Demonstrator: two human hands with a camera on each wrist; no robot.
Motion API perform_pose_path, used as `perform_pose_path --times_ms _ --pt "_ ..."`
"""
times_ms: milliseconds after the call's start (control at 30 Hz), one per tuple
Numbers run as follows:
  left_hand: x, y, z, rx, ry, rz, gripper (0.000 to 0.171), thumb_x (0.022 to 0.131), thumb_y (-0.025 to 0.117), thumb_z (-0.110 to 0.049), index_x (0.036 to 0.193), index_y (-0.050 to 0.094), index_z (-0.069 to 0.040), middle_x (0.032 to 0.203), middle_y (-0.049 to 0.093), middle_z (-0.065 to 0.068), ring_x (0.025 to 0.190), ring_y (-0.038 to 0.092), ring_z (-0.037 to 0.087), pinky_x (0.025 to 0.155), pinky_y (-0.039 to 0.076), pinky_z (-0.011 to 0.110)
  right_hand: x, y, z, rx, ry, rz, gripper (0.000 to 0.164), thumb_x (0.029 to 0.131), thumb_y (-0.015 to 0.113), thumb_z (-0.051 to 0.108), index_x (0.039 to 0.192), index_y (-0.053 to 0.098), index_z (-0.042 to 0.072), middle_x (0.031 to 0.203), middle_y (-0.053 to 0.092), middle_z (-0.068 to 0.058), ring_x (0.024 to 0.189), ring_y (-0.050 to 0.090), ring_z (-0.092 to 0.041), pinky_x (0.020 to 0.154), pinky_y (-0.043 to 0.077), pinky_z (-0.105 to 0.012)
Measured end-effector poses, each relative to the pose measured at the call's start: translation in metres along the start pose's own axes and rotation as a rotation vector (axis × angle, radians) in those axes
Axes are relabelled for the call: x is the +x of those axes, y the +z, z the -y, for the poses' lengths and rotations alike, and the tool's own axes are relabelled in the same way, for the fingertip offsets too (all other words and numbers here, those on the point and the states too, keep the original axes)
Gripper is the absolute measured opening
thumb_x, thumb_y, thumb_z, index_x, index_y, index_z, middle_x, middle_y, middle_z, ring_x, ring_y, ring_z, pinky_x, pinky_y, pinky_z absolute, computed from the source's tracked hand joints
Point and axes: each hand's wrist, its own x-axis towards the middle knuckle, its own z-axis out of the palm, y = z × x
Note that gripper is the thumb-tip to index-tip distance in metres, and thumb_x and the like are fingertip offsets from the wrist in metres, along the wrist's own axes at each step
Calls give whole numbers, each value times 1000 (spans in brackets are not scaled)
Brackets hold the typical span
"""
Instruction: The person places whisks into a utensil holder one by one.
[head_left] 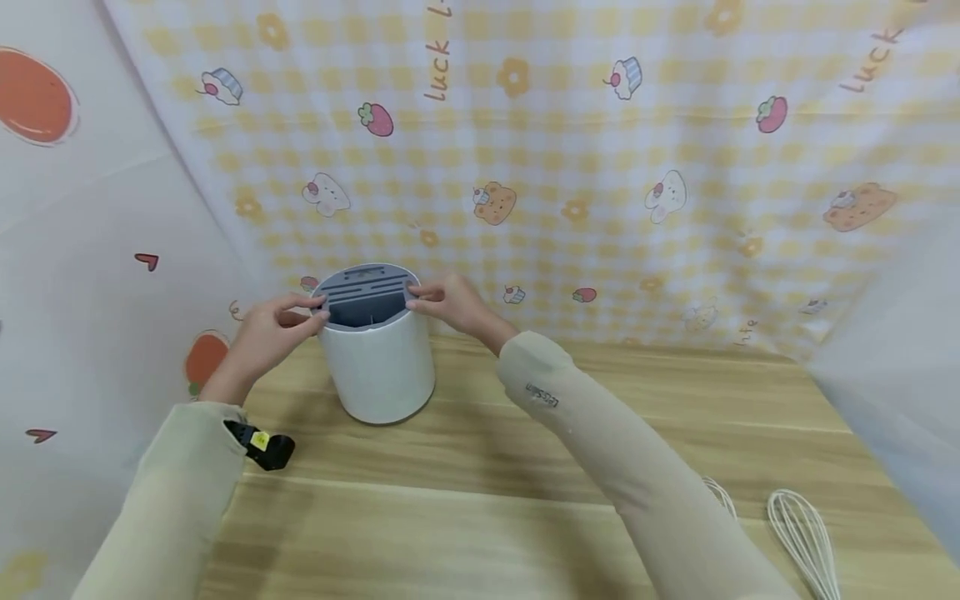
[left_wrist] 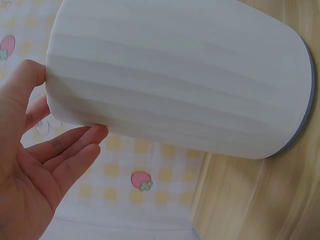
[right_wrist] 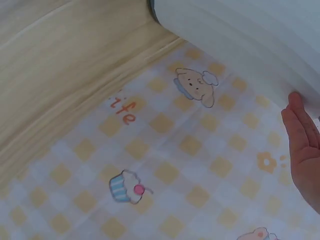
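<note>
A white cylindrical utensil holder (head_left: pixel 381 379) with a grey slotted insert (head_left: pixel 352 275) stands upright on the wooden table. At the left of its rim my left hand (head_left: pixel 262 337) pinches the edge, thumb and fingers bent around it. My right hand (head_left: pixel 459 304) pinches the opposite side, thumb and index finger at the insert's edge. The left wrist view has the left hand (left_wrist: pixel 30 170) with fingertips against the holder's wall (left_wrist: pixel 170 80). Fingertips of the right hand (right_wrist: pixel 306 155) meet the white wall (right_wrist: pixel 240 45) in the right wrist view, its thumb hidden.
A white wire whisk (head_left: pixel 804 533) lies at the table's lower right, and another white wire loop (head_left: pixel 720 493) shows partly behind the right sleeve. Yellow checked cloth (head_left: pixel 555 150) hangs behind the table (head_left: pixel 480 467). A black camera (head_left: pixel 272 452) sits at the left wrist.
</note>
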Motion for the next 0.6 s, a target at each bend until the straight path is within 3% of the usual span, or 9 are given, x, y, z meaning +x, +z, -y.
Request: perform_pose_path --times_ms 167,600 --pt "-6 13 -18 -4 25 14 53 90 55 -41 131 51 -7 108 60 23 98 56 32 80 46 47 -23 -14 -5 -21 -7 -4 36 85 66 22 117 62 7 118 60 -10 100 61 -18 78 50 -23" --pt "-19 50 -52 -31 62 36 51 87 60 -41 126 56 -10 100 65 18 92 61 29 73 47 37 -87 -45 -14 -5 16 -62 36 85 67 25 116 63 8 114 62 -10 98 62 -18 78 51 -26"
